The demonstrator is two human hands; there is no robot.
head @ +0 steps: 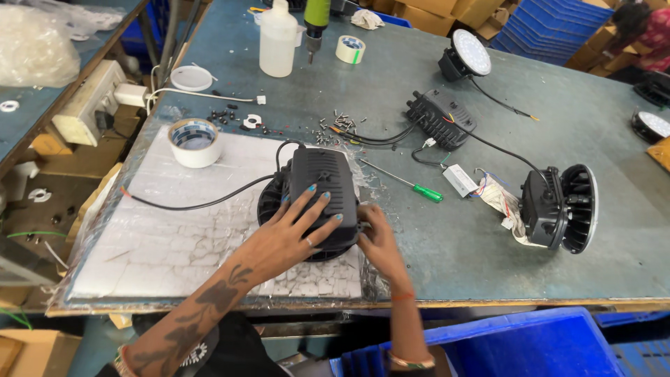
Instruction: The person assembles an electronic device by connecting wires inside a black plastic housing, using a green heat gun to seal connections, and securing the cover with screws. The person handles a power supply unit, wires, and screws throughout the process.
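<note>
Black lamp housing [317, 202] is pressed onto the bench [447, 258] beneath the left hand [293, 234], fingers spread wide; its right edge is pinched by the right hand [377, 241].

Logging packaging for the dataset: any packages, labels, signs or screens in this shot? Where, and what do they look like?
Brown cardboard boxes: stacked behind the table's far edge, plain rectangular.
Translucent white plastic bottle: far side of the table, upright, no label visible.
Small white rectangular driver box: mid-table beside the green-handled screwdriver, wires attached.
Crumpled clear plastic bag: far left bench.
No signs or screens.
</note>
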